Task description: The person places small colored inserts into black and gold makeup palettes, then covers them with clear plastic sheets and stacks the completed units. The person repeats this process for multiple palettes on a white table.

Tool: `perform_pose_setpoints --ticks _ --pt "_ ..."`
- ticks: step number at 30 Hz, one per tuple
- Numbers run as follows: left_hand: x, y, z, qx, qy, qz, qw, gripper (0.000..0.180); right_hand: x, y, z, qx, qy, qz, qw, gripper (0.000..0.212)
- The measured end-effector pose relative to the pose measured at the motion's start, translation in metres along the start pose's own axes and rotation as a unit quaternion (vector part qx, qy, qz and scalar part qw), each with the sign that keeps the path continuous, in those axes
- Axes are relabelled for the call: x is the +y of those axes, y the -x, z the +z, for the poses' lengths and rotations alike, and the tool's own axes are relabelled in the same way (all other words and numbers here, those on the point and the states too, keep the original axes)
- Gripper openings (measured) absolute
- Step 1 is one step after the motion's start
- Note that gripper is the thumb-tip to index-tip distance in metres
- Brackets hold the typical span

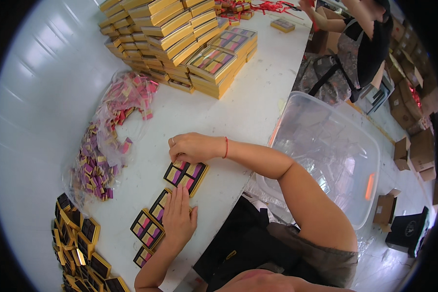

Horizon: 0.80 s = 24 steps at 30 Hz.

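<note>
My right hand (pixel 192 147), with a red cord on the wrist, is closed at the far edge of a black-and-gold box (pixel 195 176). Its fingertips press together there, and whatever they hold is hidden. Pink and purple packets fill the box's compartments. My left hand (pixel 179 220) lies with fingers stretched out, its fingertips by that box's near corner. It partly covers a second filled box (pixel 157 207). Two more boxes, a third (pixel 147 228) and a fourth (pixel 141 256), continue the row toward me on the white table (pixel 214 117).
Left of my hands lie purple packets (pixel 92 170) and pink packets (pixel 129 92) in clear plastic. Nearer is a heap of dark-centred gold boxes (pixel 85 243). Tall box stacks (pixel 165 31) stand behind. A clear bin (pixel 374 160) stands at right; beyond it is another person (pixel 350 63).
</note>
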<state>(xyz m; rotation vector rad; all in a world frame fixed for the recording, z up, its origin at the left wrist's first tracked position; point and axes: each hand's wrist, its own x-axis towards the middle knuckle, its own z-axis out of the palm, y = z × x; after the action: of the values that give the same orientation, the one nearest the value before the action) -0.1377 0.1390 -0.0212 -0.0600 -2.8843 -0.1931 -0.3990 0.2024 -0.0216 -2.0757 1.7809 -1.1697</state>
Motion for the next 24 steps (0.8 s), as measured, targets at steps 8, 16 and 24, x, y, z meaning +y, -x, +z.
perform_pose_setpoints --ticks 8,16,24 --pt "0.003 -0.009 -0.008 -0.018 -0.034 0.01 0.999 0.065 -0.016 0.012 -0.001 -0.057 0.193 0.019 0.979 0.015" --pt "-0.002 -0.014 -0.008 -0.022 0.014 0.028 0.999 0.066 -0.037 0.082 0.028 0.079 0.217 0.067 0.971 0.047" --pt "-0.026 0.12 -0.079 0.019 0.036 -0.232 0.972 0.075 -0.077 0.186 -0.022 0.391 0.144 0.205 0.885 0.042"
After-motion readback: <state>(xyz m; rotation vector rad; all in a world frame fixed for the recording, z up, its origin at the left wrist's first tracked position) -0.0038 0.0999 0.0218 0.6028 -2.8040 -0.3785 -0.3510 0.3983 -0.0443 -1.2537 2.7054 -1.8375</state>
